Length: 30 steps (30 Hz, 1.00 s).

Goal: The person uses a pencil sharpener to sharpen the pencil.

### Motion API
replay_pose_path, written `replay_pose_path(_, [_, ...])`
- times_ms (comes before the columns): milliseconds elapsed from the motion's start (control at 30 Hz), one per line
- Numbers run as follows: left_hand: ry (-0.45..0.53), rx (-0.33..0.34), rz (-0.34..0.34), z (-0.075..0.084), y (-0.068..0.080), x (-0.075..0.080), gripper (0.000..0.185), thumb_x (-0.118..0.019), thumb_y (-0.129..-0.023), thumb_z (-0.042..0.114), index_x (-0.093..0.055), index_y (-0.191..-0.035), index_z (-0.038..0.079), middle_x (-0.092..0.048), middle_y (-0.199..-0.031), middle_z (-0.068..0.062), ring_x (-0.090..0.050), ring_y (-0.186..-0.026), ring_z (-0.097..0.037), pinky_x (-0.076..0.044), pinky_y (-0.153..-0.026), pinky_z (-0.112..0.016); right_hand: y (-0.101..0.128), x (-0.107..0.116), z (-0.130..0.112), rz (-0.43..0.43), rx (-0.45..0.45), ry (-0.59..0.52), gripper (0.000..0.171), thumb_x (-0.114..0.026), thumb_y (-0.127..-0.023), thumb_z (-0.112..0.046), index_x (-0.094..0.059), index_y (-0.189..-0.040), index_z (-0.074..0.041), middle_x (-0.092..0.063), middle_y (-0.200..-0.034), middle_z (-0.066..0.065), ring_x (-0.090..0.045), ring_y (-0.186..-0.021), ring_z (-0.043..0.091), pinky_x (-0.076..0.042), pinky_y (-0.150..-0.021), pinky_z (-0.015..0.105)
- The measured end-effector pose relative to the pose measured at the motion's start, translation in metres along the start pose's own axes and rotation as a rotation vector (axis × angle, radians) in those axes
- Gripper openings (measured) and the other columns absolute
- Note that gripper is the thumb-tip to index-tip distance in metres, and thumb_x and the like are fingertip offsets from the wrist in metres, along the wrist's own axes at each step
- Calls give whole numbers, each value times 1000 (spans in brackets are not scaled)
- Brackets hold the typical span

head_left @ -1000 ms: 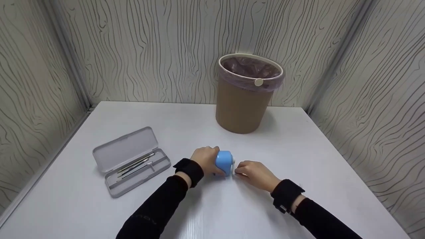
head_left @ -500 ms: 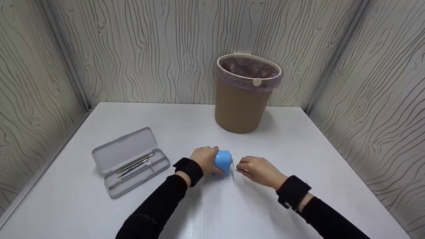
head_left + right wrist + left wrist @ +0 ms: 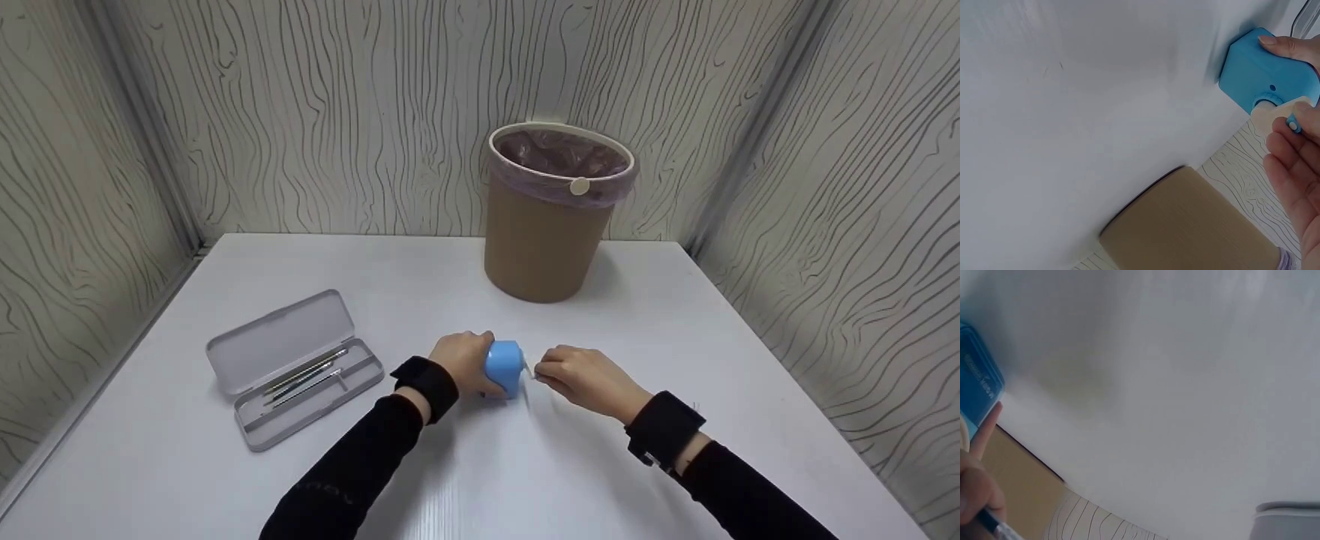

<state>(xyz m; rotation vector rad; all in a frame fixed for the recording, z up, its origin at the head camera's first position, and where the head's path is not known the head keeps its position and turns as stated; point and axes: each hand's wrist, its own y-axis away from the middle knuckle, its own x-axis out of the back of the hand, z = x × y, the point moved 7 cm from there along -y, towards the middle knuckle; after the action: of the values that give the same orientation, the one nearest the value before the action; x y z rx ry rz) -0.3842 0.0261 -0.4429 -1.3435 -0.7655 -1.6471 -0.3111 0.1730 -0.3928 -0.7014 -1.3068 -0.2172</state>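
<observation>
Tan bin with pink liner standing at table's far edge; open grey case holding metal tools, lying left.

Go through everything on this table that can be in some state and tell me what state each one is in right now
Blue sharpener: upright on the table, held.
Crank handle: pinched by the right hand.
Left hand: grips the sharpener's side.
Right hand: fingers curled on the crank.
Grey case: lid open, slim tools lying inside.
Bin: upright, uncovered, lined with a bag.
</observation>
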Motion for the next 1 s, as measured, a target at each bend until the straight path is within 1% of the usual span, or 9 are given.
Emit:
replay_pose_path(133, [-1,-2,-6,-1,0,1,79,-90,-69,59,-63,-126,11,-76,-113,-9,-74,-100,-24,-62,-91,-40,-4,3,3,7,-13,6,8,-77,-89,-7,-77,-97,-8,-74,-90,4,-70,-81,16,-60,-70,26])
replay_pose_path(367, [-5,-16,-7,0,0,1,79,-90,-68,59,-62,-125,11,-77,-113,-9,-75,-100,-23,-62,-92,-39,-18,9,18,13,-102,14,10,-76,-90,-6,-77,-99,-6,-75,-92,6,-73,-84,20,-63,-75,31])
replay_pose_path(567, [1,-13,-10,-1,-1,-1,81,-90,-68,59,-62,-127,11,-76,-115,-9,-74,-101,-23,-61,-94,-39,-30,8,29,12,-124,14,10,-75,-90,-5,-78,-100,-5,-74,-92,8,-73,-85,22,-63,-76,34])
replay_pose_path(800, [-5,-18,-9,-2,0,2,82,-90,-69,58,-61,-129,11,-76,-116,-9,-74,-104,-23,-60,-95,-38,-39,-1,41,22,-160,23,11,-75,-89,-4,-79,-100,-5,-74,-91,9,-73,-83,24,-63,-76,35])
replay_pose_path(1000, [-28,-62,20,1,0,3,77,-90,-69,59,-62,-122,10,-77,-110,-8,-75,-98,-22,-62,-88,-36,-42,-16,50,26,-207,26,12,-76,-89,-6,-81,-100,-6,-75,-90,8,-73,-83,23,-62,-75,33])
